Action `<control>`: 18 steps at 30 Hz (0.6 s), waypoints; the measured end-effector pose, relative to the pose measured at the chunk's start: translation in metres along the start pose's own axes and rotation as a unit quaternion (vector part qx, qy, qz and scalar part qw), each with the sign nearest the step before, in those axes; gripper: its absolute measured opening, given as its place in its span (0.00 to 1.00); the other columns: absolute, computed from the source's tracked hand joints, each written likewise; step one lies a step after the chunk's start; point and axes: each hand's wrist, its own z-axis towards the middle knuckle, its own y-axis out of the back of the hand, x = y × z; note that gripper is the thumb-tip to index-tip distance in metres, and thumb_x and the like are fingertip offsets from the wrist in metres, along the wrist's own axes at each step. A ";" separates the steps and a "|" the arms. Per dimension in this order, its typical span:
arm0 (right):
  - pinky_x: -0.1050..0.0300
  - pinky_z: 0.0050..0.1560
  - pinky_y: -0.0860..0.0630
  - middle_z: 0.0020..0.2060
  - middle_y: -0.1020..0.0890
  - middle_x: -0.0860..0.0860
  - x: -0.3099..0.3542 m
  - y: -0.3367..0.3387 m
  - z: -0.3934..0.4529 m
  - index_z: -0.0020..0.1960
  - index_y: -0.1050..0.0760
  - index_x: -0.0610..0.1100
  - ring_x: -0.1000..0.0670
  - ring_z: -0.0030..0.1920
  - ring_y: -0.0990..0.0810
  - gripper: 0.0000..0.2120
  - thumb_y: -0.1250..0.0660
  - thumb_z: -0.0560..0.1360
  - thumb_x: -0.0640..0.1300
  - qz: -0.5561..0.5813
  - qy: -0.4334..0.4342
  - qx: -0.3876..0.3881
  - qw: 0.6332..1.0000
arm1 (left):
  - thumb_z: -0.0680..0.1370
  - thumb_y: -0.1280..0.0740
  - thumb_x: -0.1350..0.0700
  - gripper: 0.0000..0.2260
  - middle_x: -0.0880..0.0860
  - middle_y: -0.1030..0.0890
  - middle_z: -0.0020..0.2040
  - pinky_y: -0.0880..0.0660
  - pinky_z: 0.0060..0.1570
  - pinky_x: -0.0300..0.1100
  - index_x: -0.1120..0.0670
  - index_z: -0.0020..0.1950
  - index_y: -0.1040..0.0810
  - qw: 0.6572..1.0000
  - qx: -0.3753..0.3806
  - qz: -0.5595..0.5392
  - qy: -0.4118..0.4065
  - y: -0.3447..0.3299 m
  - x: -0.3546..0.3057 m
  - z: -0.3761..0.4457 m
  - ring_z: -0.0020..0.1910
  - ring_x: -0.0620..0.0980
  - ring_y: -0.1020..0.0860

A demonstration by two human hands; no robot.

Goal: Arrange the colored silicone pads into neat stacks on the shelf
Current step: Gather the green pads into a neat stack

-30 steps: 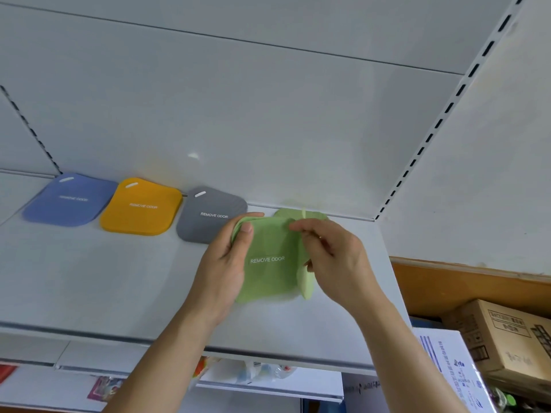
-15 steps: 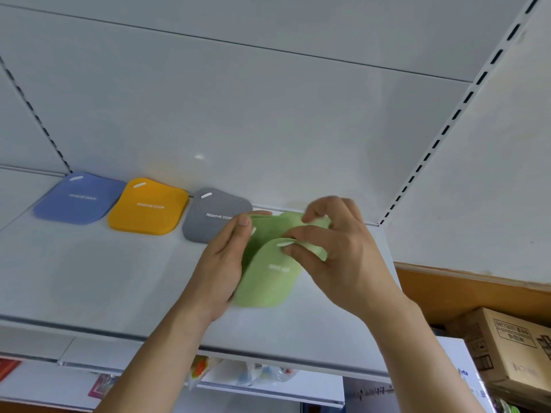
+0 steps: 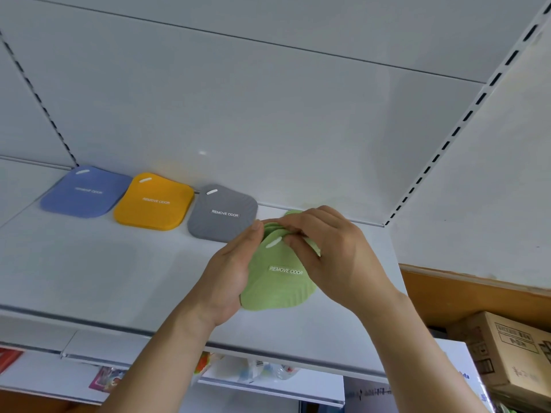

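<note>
While the green pads (image 3: 277,281) are gripped by both hands, they are held fanned and tilted just above the white shelf (image 3: 89,278), near its right end. Left hand (image 3: 231,275) is clamped on the left edge, thumb at the top. Right hand (image 3: 334,251) is pinched on the upper right corners, fingers (image 3: 293,241) spread across several layers. Blue pad (image 3: 85,192), yellow pad (image 3: 155,202) and grey pad (image 3: 222,213) are laid flat in a row along the back wall, grey just beside the left thumb. "REMOVE ODOR" is printed on the top green pad.
</note>
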 end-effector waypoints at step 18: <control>0.53 0.47 0.24 0.46 0.19 0.49 -0.011 -0.019 -0.011 0.55 0.16 0.42 0.45 0.47 0.23 0.07 0.28 0.78 0.40 -0.038 -0.048 -0.098 0.993 | 0.82 0.35 0.48 0.12 0.52 0.14 0.60 0.23 0.65 0.53 0.47 0.63 0.18 0.985 0.029 0.144 -0.094 -0.007 0.004 0.006 0.62 0.51 0.18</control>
